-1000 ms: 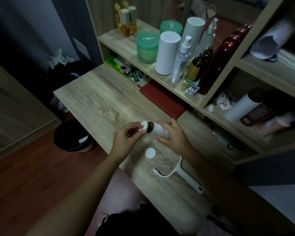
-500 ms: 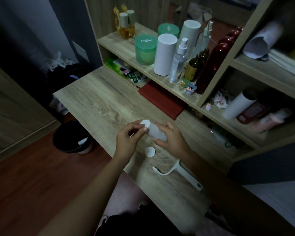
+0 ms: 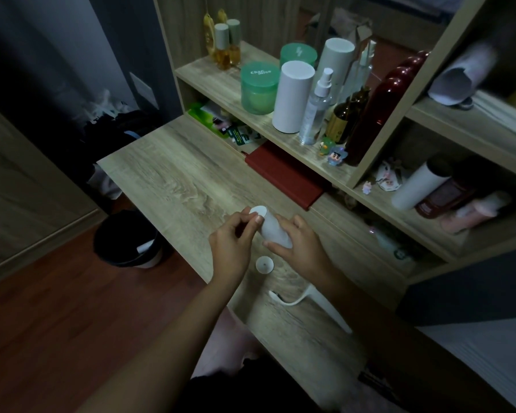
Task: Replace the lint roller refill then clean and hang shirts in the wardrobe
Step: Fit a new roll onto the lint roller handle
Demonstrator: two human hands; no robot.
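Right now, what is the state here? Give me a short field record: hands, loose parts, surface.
left hand: pinches cap at the roll's end
right hand: grips roll above desk
loose cap: flat on desk, just below the hands
handle: lies on desk, no roll on it
bin: on floor, left of desk
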